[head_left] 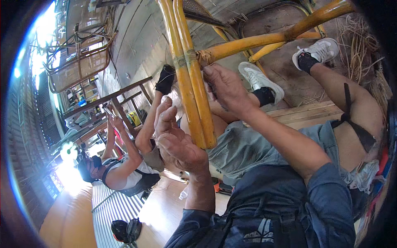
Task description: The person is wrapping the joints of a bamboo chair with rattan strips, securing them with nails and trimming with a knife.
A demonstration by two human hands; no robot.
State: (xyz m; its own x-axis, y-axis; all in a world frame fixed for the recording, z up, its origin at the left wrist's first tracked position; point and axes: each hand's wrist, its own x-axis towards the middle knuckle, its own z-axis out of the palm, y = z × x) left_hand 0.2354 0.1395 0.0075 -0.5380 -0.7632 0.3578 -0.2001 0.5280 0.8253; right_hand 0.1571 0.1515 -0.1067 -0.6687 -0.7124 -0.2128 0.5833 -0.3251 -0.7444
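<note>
The yellow cane frame (200, 103) stands in the upper middle of the view, in front of the seated person, with its two parallel poles running down side by side to their blunt ends between the forearms. The left hand (180, 144) is beside the lower part of these poles, on their left side; its fingers are stretched and apart, not closed around the cane, and I cannot tell if the palm touches it. The right hand (227, 91) is at the joint, just below the place where the thick crossbar (248, 43) meets the poles. Its thumb and fingers are bent together, but I cannot tell whether they clamp something. A thin binding (191, 56) goes around the poles at this height. Below the crossbar is a white shoe (260, 80), and a bundle of dry fibres (359, 49) lies at the far right. At the left, another person (124, 171) sits with both arms raised, near a dark wooden frame (118, 105).
</note>
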